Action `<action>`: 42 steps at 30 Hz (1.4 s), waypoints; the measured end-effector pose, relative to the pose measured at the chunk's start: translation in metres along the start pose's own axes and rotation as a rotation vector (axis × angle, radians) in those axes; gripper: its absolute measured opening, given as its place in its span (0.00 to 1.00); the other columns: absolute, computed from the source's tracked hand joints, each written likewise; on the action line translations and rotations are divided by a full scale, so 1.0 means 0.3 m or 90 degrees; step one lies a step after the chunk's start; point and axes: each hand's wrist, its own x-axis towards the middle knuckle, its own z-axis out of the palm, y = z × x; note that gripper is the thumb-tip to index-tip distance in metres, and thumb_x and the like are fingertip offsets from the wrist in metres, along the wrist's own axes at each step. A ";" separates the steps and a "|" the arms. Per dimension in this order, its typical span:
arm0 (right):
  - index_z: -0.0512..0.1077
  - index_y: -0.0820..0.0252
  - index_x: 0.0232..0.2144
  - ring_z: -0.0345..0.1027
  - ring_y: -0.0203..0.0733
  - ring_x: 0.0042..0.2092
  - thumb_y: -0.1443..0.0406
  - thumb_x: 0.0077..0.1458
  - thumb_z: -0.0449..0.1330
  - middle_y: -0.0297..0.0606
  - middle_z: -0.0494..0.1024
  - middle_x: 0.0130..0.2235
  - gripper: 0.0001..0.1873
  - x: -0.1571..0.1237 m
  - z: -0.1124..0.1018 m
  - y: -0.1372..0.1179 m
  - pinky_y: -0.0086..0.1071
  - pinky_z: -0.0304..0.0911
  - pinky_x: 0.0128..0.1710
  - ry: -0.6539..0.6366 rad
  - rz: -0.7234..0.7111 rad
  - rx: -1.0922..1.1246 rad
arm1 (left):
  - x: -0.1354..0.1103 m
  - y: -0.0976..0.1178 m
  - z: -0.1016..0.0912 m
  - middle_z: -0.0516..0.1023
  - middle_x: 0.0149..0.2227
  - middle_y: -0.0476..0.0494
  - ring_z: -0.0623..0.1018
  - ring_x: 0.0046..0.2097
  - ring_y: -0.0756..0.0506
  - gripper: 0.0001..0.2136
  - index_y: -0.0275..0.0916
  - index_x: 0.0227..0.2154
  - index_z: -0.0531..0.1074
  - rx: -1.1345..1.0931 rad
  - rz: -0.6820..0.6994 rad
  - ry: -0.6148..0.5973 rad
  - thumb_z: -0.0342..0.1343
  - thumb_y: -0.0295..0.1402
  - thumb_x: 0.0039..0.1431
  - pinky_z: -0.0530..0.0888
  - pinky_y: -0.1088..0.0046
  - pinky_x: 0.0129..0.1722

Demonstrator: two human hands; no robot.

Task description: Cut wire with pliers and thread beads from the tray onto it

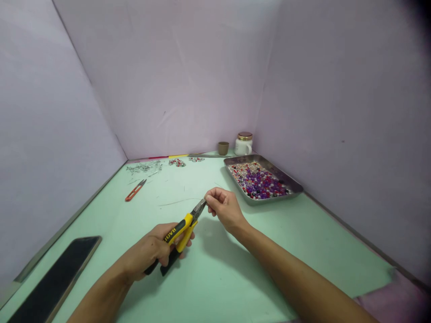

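Note:
My left hand (153, 251) is wrapped round the yellow-and-black handles of a pair of pliers (180, 231). The pliers' metal jaws point up and to the right. My right hand (224, 207) is pinched closed right at the jaw tips. What it pinches is too small to make out. Both hands hover over the pale green table (303, 242), near its middle.
A metal tray (296, 184) holding several purple, red and white beads sits at the right. Behind it stand a white jar (244, 143) and a small brown cup (222, 147). Red snips (135, 190), loose wire pieces (144, 168) and bead clusters (177, 162) lie at the back left. A dark phone (55, 280) lies front left.

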 end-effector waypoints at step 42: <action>0.64 0.62 0.20 0.57 0.29 0.19 0.64 0.40 0.57 0.28 0.64 0.18 0.06 0.049 -0.042 -0.002 0.22 0.51 0.15 0.111 0.027 0.020 | 0.000 0.028 -0.001 0.60 0.26 0.50 0.59 0.28 0.49 0.16 0.38 0.29 0.62 0.327 0.030 0.114 0.42 0.23 0.31 0.57 0.75 0.25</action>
